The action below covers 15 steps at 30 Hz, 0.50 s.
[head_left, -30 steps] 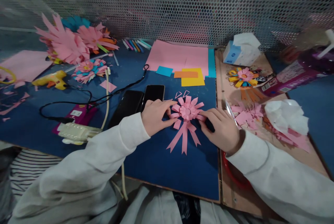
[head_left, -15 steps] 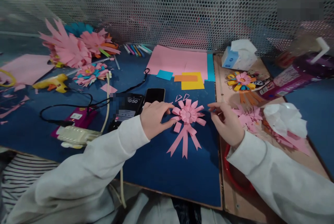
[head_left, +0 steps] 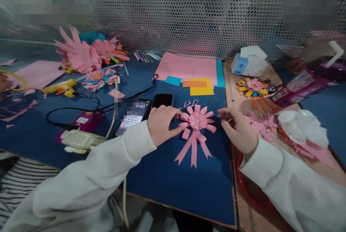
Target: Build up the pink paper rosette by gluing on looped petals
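Note:
A pink paper rosette (head_left: pixel 196 125) with ribbon tails lies flat on the blue mat (head_left: pixel 173 181). My left hand (head_left: pixel 161 123) rests on the mat at its left side, fingertips touching the petals. My right hand (head_left: pixel 238 129) hovers just right of the flower, fingers loosely curled, holding nothing that I can make out. Two phones lie behind my left hand: one lit (head_left: pixel 133 116) showing 0:50, one dark (head_left: pixel 162 100).
Sheets of pink, yellow, orange and blue paper (head_left: pixel 192 71) lie at the back. Finished paper flowers (head_left: pixel 86 53), a yellow glue gun (head_left: pixel 61 87) and a power strip (head_left: pixel 81 140) sit left. A tissue box (head_left: pixel 250 62), pink scraps (head_left: pixel 259 123) and crumpled paper (head_left: pixel 302 125) are right. A perforated screen stands behind.
My right hand lifted off the flower's right petals and drew back to the right. The nearer phone's screen lit up. My left hand stayed at the flower.

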Each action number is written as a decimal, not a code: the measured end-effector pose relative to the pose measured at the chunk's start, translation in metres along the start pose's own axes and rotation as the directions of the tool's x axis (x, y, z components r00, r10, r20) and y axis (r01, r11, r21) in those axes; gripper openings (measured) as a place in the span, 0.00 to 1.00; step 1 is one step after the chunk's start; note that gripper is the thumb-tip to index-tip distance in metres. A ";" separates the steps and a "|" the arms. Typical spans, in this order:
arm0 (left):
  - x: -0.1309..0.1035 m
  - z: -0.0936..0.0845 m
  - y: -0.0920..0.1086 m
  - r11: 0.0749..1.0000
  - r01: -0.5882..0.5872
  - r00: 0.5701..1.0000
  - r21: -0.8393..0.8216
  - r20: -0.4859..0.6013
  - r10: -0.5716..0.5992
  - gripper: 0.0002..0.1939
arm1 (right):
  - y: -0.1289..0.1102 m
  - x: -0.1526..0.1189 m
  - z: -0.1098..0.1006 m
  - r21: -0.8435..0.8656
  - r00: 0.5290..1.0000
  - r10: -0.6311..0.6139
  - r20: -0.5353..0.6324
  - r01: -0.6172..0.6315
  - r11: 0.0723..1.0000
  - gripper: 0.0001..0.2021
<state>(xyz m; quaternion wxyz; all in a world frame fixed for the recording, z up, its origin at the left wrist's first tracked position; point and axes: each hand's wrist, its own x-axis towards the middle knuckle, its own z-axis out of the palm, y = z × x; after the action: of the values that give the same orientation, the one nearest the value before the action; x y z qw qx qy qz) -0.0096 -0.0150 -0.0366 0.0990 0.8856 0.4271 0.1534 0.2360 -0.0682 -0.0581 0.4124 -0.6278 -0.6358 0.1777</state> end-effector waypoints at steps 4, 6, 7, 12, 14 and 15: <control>0.000 -0.004 0.002 0.995 -0.005 0.996 -0.099 0.086 0.013 0.17 | 0.000 0.000 0.000 0.019 1.000 -0.001 0.001 0.001 1.000 0.13; 0.001 -0.005 0.003 0.996 0.002 0.995 -0.094 0.097 0.007 0.16 | 0.000 0.000 0.001 0.029 1.000 0.004 0.003 -0.004 1.000 0.12; 0.001 -0.005 0.003 0.996 0.001 0.995 -0.088 0.099 0.008 0.16 | 0.000 0.000 0.001 0.035 1.000 0.006 0.003 -0.006 0.999 0.12; 0.002 -0.004 0.002 0.993 -0.026 0.993 -0.113 0.111 0.039 0.14 | 0.002 0.000 0.003 0.064 1.000 0.002 0.011 -0.003 0.998 0.11; 0.001 -0.003 0.002 0.994 -0.030 0.994 -0.109 0.105 0.042 0.13 | 0.003 0.000 0.003 0.070 1.000 0.001 0.015 -0.002 0.998 0.11; 0.001 -0.002 0.002 0.994 -0.032 0.994 -0.100 0.100 0.042 0.13 | 0.003 0.000 0.003 0.072 1.000 -0.001 0.017 0.000 0.997 0.11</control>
<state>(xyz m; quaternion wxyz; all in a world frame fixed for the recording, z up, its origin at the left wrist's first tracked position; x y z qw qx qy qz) -0.0087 -0.0151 -0.0337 0.1613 0.8940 0.3970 0.1308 0.2358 -0.0671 -0.0622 0.4294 -0.6110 -0.6325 0.2055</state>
